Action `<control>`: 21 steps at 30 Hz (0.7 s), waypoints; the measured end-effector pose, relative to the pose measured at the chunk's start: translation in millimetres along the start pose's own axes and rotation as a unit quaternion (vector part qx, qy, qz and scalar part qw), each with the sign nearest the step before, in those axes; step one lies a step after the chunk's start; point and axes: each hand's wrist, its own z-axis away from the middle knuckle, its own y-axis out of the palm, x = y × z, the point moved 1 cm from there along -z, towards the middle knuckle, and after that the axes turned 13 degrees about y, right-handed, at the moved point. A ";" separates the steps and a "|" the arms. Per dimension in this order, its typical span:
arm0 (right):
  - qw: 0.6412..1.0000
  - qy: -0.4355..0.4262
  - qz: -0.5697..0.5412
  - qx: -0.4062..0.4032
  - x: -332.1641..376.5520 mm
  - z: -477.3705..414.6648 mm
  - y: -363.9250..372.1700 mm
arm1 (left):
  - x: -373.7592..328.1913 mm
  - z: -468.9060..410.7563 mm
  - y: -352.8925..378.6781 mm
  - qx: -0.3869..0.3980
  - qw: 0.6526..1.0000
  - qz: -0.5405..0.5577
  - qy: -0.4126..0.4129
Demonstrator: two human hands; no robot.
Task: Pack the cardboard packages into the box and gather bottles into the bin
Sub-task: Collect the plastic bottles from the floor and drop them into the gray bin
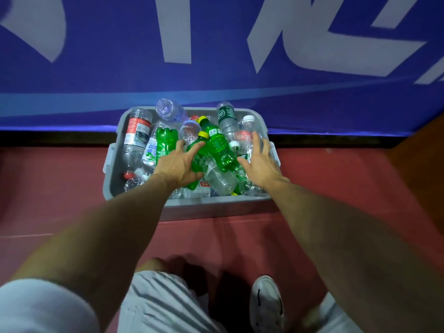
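A grey plastic bin (pixel 211 209) stands on the red floor against a blue banner, filled with several empty bottles, clear and green. My left hand (pixel 179 165) reaches into the middle of the bin with its fingers spread, resting on a green bottle with a yellow cap (pixel 195 153). A second green bottle (pixel 219 146) lies between my hands. Over the bin's right side my right hand (pixel 260 162) is spread flat, holding nothing, just above the clear bottles (pixel 245 140). No cardboard packages or box are in view.
A blue banner (pixel 216 56) with large white letters hangs right behind the bin. Red floor (pixel 60 188) spreads left and right of the bin. My knee in light shorts (pixel 158 299) and a white shoe (pixel 266 304) are at the bottom.
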 end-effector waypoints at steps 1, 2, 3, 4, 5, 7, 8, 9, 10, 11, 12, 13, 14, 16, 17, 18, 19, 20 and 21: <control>1.000 0.001 -0.001 0.001 0.0 -2.1 -0.8 | 1.8 -0.4 -1.8 0.002 1.000 0.006 -0.001; 1.000 0.001 -0.001 0.000 -0.1 -3.4 -1.7 | 3.0 -0.8 -3.4 0.003 1.000 0.007 -0.001; 1.000 0.001 0.000 -0.003 -0.1 -3.6 -3.2 | 4.1 -1.5 -4.7 0.003 1.000 0.005 -0.002; 1.000 0.001 0.001 -0.006 -0.4 -3.4 -4.5 | 4.7 -2.3 -6.0 0.003 1.000 0.000 -0.002; 1.000 0.001 0.003 -0.006 -1.6 -3.3 -5.1 | 5.5 -3.4 -6.1 0.002 1.000 -0.005 0.001; 1.000 -0.002 0.009 -0.006 -3.9 -2.9 -6.1 | 6.1 -5.0 -6.1 -0.006 1.000 -0.021 0.009; 1.000 -0.004 0.013 -0.005 -4.6 -3.5 -6.9 | 5.5 -5.9 -6.0 -0.008 0.999 -0.029 0.011; 1.000 -0.007 0.016 -0.006 -5.0 -4.7 -8.0 | 4.6 -6.9 -6.6 -0.010 0.999 -0.034 0.011; 1.000 -0.010 0.018 -0.008 -4.7 -5.7 -9.3 | 3.3 -7.6 -7.5 -0.014 0.999 -0.038 0.010; 1.000 -0.015 0.019 -0.012 -3.7 -6.7 -11.0 | 1.8 -8.2 -9.0 -0.021 0.999 -0.043 0.010; 0.999 -0.021 0.019 -0.020 -1.8 -8.2 -13.5 | 0.1 -7.9 -12.1 -0.028 0.998 -0.049 0.009; 0.999 -0.026 0.022 -0.024 1.7 -10.0 -17.8 | -1.6 -7.3 -17.1 -0.030 0.998 -0.052 0.009; 0.999 -0.029 0.029 -0.019 6.1 -9.9 -23.5 | -4.9 -4.4 -25.0 -0.027 0.998 -0.050 0.007; 0.998 -0.041 0.056 -0.003 18.6 -5.5 -41.8 | -9.8 2.9 -45.6 -0.015 0.999 -0.047 -0.006; 0.996 -0.047 0.069 0.006 26.3 -2.7 -56.1 | -11.4 6.0 -60.1 -0.008 0.999 -0.046 -0.014; 0.996 -0.051 0.077 0.012 34.7 0.6 -73.9 | -14.0 8.5 -78.5 -0.005 0.999 -0.041 -0.023; 0.995 -0.054 0.083 0.016 43.4 3.4 -95.2 | -17.4 9.7 -99.8 -0.007 0.999 -0.035 -0.029; 0.994 -0.056 0.090 0.017 51.9 6.5 -119.2 | -22.4 9.9 -123.9 -0.009 0.999 -0.030 -0.033; 0.994 -0.054 0.093 0.018 59.9 10.1 -145.3 | -29.4 9.7 -150.9 -0.009 0.999 -0.029 -0.034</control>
